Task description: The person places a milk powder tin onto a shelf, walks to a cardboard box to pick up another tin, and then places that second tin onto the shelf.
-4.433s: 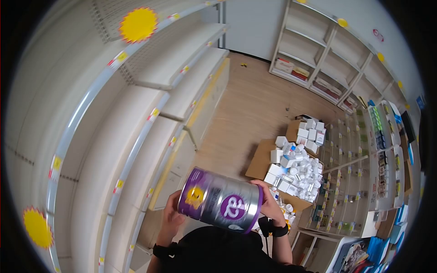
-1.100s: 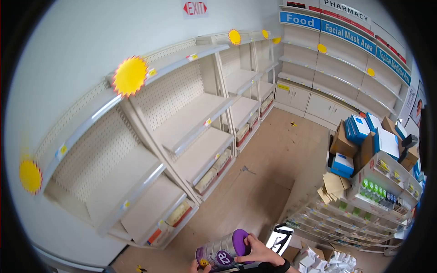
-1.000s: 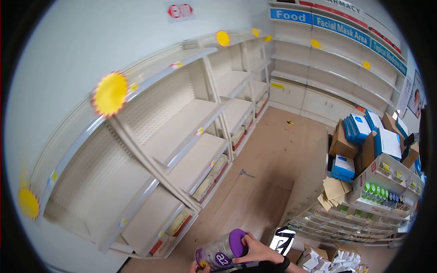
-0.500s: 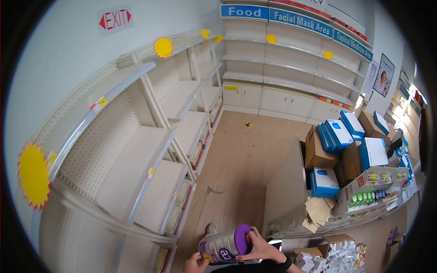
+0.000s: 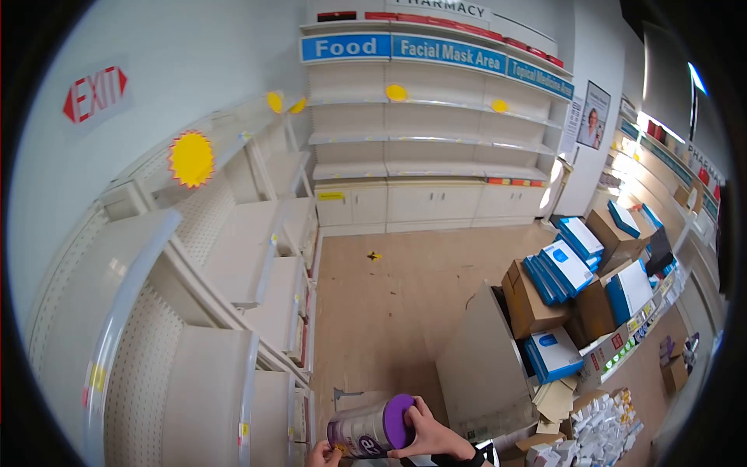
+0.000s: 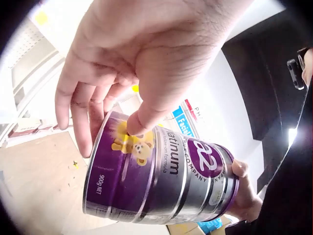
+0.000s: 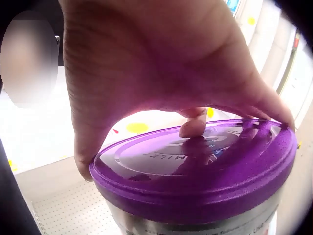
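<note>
A large purple and silver milk formula tin (image 5: 359, 433) lies on its side, held in both hands at the bottom of the head view. My left hand (image 5: 321, 454) grips its base end; in the left wrist view, the thumb (image 6: 142, 117) presses on the label beside a yellow bear and the fingers reach past the base rim. At the other end, my right hand (image 5: 430, 437) spans the purple lid (image 5: 398, 422). The right wrist view has its thumb (image 7: 84, 164) at one edge of the lid (image 7: 195, 171) and fingers over the opposite edge.
White shelving (image 5: 210, 354) runs along the left wall. A shelf unit under the Food sign (image 5: 346, 47) spans the back. To the right, cartons (image 5: 529, 303) and blue-white boxes (image 5: 564, 265) crowd a counter. A box of small white packs (image 5: 603, 432) stands at lower right.
The head view has turned to the right, bringing the Food shelves to the middle and the exit sign to the left. Both hands still hold the tin, now lower in view.
</note>
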Available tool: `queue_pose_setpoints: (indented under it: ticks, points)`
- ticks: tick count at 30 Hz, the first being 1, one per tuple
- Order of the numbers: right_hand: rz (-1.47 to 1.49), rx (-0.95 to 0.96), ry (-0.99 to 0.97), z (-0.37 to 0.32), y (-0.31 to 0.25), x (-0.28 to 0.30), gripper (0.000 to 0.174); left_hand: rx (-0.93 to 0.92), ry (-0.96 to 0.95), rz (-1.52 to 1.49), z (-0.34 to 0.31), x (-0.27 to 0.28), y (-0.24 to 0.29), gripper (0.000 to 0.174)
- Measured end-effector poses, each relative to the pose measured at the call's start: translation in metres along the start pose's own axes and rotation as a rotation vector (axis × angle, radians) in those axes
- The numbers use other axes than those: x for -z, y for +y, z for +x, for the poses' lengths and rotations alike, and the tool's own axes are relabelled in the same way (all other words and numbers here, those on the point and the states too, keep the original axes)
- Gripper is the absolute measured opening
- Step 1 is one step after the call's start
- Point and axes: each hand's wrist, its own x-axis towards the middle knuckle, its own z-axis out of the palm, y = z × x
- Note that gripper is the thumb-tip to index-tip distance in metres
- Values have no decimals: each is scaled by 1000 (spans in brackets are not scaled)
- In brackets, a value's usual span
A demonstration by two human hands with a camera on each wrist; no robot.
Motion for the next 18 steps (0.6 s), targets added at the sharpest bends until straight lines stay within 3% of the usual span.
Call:
queue_pose_setpoints:
  ticks: [2,4,7,11,13,16,18]
  points:
    - [-41,-39,14,9,3,-1,75,37,-66,45,15,6,3,25]
    - [2,-199,-61,17,13,-1,64,66,-131,126,39,11,10,27]
    - [-16,-227,16,30,24,0,71,5,-127,255,69,6,-5,33]
    - [-146,-163,194,60,71,-5,82,-13,-176,280,125,-6,29,38]
    - [108,-205,124,91,106,4,102,24,-209,250,163,-17,34,38]
    - [171,-197,92,146,124,44,98,-57,-130,428,223,-34,29,39]
    - [203,-130,149,183,152,60,96,-65,-136,445,265,-46,54,42]
